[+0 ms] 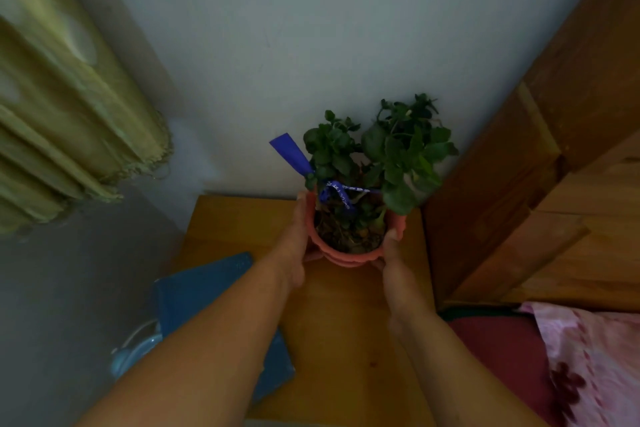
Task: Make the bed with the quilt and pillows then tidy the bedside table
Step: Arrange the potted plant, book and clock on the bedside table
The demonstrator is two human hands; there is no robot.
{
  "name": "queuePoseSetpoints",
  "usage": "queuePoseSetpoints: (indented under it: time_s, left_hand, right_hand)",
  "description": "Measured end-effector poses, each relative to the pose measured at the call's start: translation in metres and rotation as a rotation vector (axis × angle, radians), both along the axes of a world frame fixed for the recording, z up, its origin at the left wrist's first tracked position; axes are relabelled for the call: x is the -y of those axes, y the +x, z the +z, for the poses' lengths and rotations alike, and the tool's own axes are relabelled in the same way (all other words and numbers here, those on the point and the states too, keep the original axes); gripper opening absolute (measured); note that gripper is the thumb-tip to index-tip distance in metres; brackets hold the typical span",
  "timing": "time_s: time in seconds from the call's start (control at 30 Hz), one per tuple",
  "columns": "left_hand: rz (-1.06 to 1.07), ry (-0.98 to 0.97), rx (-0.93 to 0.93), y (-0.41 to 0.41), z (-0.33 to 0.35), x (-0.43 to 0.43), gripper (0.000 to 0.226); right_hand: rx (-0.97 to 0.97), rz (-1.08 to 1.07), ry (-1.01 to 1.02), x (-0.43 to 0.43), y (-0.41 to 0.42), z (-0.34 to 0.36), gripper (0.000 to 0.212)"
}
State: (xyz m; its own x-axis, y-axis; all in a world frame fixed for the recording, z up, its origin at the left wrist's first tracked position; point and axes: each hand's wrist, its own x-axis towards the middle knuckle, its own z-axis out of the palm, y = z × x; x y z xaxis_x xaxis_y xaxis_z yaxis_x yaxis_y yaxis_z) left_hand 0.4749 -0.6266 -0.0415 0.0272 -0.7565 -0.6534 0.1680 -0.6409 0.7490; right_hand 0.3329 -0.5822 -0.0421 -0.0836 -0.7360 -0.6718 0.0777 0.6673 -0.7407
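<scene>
Here, left hand point(297, 246) at 9 o'clock and right hand point(393, 262) at 3 o'clock clasp the pink plant pot point(346, 256), at the 12 o'clock end of the bedside table point(339, 322) near the wall point(311, 45); blue book point(194, 291) at 8 o'clock.

Green pleated curtain point(69, 135) at left, pale wall point(277, 28) behind

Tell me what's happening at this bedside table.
A person holds a potted plant, left hand and right hand gripping opposite sides of its pot, at the far corner of the wooden bedside table by the wall. Whether the pot rests on the table is unclear. A blue book lies at the table's left edge.
</scene>
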Motion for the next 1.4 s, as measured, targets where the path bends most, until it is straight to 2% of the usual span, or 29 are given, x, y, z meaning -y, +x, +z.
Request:
queuePoseSetpoints:
  time_s: [0.17,0.4,0.53,0.7,0.87,1.0,1.1,1.4]
  left_hand:
    - [0.047,0.005,0.021,0.031,-0.001,-0.001,0.078]
    - [0.124,-0.024,0.005,0.052,0.001,-0.002,0.057]
    - [0.134,-0.015,0.0,0.059,0.0,0.0,0.061]
    - [0.131,-0.03,-0.002,0.061,0.0,-0.001,0.059]
    - [0.116,-0.035,-0.011,0.062,0.001,-0.003,0.058]
    - [0.112,-0.032,-0.028,0.063,-0.004,-0.007,0.059]
    - [0.11,-0.011,-0.049,0.063,-0.008,-0.011,0.06]
    - [0.136,0.021,-0.016,0.068,-0.012,-0.011,0.066]
  right_hand:
    - [0.004,0.035,0.002,0.001,0.03,-0.003,0.064]
    - [0.002,0.085,0.011,0.003,0.06,-0.003,0.066]
    - [-0.069,0.104,0.021,0.005,0.068,-0.007,0.082]
    - [-0.038,0.104,0.004,0.006,0.067,-0.003,0.07]
    - [-0.049,0.118,0.004,0.006,0.066,0.001,0.07]
    - [-0.081,-0.008,-0.056,0.011,0.064,0.009,0.067]
    - [-0.036,-0.069,-0.014,0.016,0.065,0.015,0.067]
    - [-0.042,-0.018,-0.026,0.013,0.072,0.005,0.068]
